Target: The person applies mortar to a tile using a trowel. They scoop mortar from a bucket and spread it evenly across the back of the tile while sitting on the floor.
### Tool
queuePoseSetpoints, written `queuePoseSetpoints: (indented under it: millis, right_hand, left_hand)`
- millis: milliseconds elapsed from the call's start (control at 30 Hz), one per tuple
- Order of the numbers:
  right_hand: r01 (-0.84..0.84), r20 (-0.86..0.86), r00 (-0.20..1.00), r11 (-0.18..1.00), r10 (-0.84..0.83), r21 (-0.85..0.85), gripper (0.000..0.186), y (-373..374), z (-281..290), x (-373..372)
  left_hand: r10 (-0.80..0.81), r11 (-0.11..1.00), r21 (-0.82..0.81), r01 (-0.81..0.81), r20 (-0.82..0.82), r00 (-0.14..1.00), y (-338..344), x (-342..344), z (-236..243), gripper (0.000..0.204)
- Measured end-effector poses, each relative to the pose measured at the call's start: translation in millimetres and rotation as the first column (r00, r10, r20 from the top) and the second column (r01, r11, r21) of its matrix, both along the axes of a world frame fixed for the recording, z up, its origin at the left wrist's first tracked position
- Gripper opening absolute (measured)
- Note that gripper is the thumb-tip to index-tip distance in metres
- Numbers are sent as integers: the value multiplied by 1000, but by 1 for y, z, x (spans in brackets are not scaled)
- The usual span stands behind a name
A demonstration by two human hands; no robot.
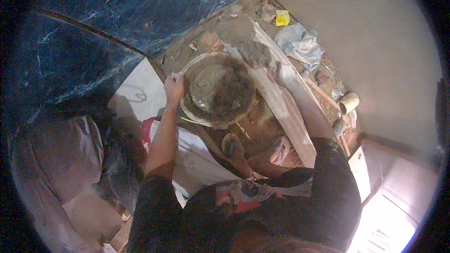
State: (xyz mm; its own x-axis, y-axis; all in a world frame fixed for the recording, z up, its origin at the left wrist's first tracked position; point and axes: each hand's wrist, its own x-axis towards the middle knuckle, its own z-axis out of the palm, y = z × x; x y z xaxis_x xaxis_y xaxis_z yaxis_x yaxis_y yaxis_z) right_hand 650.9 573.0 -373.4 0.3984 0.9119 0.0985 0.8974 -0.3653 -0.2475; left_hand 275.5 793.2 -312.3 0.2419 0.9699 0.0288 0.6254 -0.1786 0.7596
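My left hand (174,85) grips the rim of a round bucket (216,89) of wet grey mortar, fingers curled over its left edge. My right hand (277,78) reaches to a long pale woven strip (295,122) right of the bucket, beside a dark smear of mortar (255,51); its fingers are too dim to make out. Below the bucket my sandalled feet stand on dirty ground.
Blue veined panels (117,9) line the left, with a white tile (138,79) and draped plastic (56,154) below. Along the plain wall (356,42) lie a rag (298,45), yellow packet (282,18), cup (268,12) and mallet (348,103).
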Motion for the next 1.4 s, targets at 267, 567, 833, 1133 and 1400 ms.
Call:
queuePoseSetpoints:
  millis: [267, 567, 833, 1133, 1400]
  right_hand:
    - [101, -248, 946, 917, -209, -385, 49, 30, 36, 13]
    - [194, -269, 918, 922, -291, -335, 44, 36, 13, 12]
    - [22, -743, 630, 962, -224, -271, 31, 54, -78, 36]
    - [73, -897, 333, 956, -291, -283, 33, 33, 22, 28]
    - [199, -974, 133, 968, -183, -155, 33, 60, -49, 38]
  left_hand:
    - [-8, 1000, -19, 8, 18, 1000, 13, -10, -28, 31]
    - [9, 998, 57, -9, 7, 1000, -2, -8, -2, 33]
    - [23, 996, -90, -21, 16, 1000, 1, 1, 1, 34]
    - [3, 1000, -29, -2, 31, 1000, 1, 5, -3, 29]
    - [-15, 1000, 15, 14, 14, 1000, 8, 2, -19, 32]
